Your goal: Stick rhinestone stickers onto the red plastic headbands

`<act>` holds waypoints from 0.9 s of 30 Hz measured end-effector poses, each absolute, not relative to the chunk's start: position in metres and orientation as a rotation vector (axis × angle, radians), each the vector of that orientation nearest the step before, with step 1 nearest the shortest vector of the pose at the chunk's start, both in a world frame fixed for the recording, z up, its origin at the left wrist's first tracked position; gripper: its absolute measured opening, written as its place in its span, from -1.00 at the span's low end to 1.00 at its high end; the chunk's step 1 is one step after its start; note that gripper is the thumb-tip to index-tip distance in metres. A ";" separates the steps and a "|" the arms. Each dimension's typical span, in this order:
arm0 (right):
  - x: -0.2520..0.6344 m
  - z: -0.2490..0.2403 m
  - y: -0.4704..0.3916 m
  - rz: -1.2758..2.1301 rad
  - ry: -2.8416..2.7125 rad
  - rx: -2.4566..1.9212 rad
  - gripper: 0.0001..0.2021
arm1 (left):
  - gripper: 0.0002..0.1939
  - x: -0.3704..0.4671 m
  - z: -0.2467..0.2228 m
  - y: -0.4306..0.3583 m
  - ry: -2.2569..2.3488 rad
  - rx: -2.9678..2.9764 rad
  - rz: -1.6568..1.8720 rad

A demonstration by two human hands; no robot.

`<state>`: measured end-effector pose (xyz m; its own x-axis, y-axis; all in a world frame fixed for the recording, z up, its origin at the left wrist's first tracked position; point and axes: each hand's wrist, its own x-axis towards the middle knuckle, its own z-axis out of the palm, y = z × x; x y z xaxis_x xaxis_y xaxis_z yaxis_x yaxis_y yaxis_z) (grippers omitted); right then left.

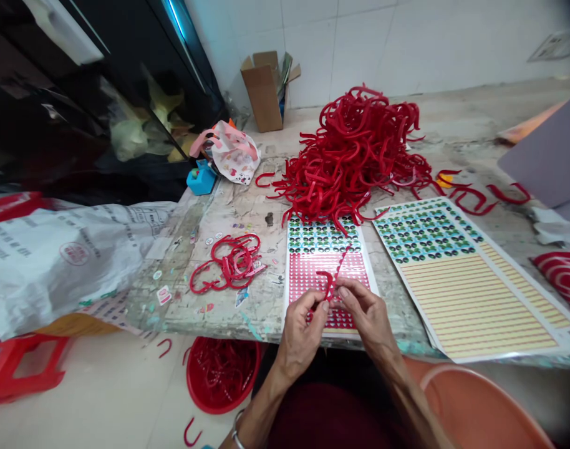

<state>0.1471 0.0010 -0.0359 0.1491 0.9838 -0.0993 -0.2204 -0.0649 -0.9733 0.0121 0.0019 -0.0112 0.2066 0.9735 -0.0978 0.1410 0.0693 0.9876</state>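
Over a sheet of red and white stickers (297,274) at the table's front edge, my two hands nearly meet. Between thumb and fingers, my left hand (300,329) pinches a red curved band (328,278). A narrow red sticker strip with white marks (342,262) stands up from the band, its far end free. My right hand (367,312) is closed at the lower part of this strip, thumb against fingers. The fingertips partly hide where strip and band meet. Green and blue patterned stickers fill the sheet's upper part.
A big heap of red curved bands (360,149) stands behind the sheet. A smaller pile (238,262) lies left; more sticker sheets (476,299) lie right. Below are a red basin of bands (189,374) and an orange tub (476,399). A blue tape dispenser (201,179) and cardboard box (262,96) stand behind.
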 end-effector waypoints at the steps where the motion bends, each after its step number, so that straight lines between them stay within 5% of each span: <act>1: 0.147 -0.035 0.001 1.301 -0.915 -1.159 -0.78 | -0.80 0.012 -0.011 0.002 1.181 1.354 0.927; 12: 0.133 -0.035 -0.001 1.563 -0.643 -1.082 -0.78 | -0.84 0.004 -0.020 0.004 1.142 1.501 0.996; 27: 0.149 -0.033 0.015 1.330 -0.846 -1.274 -0.74 | -0.83 0.003 -0.014 0.005 1.077 1.396 0.883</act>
<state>0.1492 0.0149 -0.0335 0.1291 0.9670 -0.2196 -0.2112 -0.1895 -0.9589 0.0034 0.0048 -0.0141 0.3067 0.9498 -0.0620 0.1251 0.0244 0.9918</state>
